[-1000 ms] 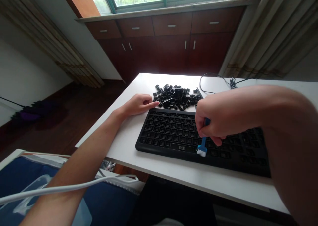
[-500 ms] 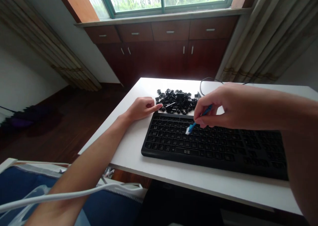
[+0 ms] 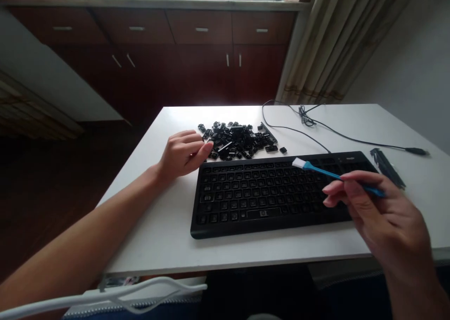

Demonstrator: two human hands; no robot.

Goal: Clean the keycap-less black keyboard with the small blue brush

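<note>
My right hand (image 3: 379, 212) pinches the handle of a small blue brush (image 3: 325, 172) between thumb and fingers. Its white bristles point left and sit above the upper part of a black keyboard (image 3: 225, 224). The keyboard lies flat with its keycaps off, leaving rows of bare key sockets; an HP logo marks its lower middle. My left hand (image 3: 183, 155) rests at the keyboard's upper left corner, fingers curled in and thumb along them, with nothing seen in it. Just beyond its thumb lies a heap of loose black keycaps (image 3: 239, 139).
A black cable (image 3: 298, 129) with a tied bundle runs over the white table (image 3: 154, 245) behind the keyboard. A dark strip-shaped piece (image 3: 386, 168) lies at its right end. One white bar (image 3: 105, 299) crosses the lower left. Wooden cabinets (image 3: 200, 71) stand beyond the table.
My right hand has lifted the brush off the keys and drawn it right and back, palm now turned up. The view has shifted right and down. My left hand stays beside the keycaps.
</note>
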